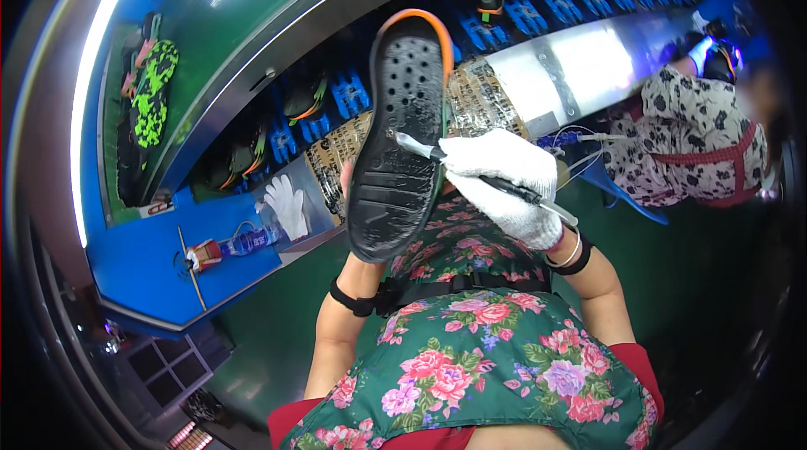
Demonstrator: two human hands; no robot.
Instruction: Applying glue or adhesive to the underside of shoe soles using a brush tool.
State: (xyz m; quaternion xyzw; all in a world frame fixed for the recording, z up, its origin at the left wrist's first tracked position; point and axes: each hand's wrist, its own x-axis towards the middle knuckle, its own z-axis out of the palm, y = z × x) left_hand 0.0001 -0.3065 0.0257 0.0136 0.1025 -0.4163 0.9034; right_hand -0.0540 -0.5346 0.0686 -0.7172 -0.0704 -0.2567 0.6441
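A black shoe sole with an orange rim at its far end stands up before me, its inner side toward me. Small holes dot the far half; the near half has grooves and a wet-looking shine. My left hand is mostly hidden behind the sole and grips it, fingertips showing at the left edge. In a white knit glove, my right hand is closed around a dark-handled brush. The brush's pale tip rests on or just above the middle of the sole. A thin tube runs along the brush handle.
Behind is a line of blue racks with dark shoes, edged by taped cardboard. A white glove and a plastic bottle lie left by a blue table. Right, a co-worker handles a shoe.
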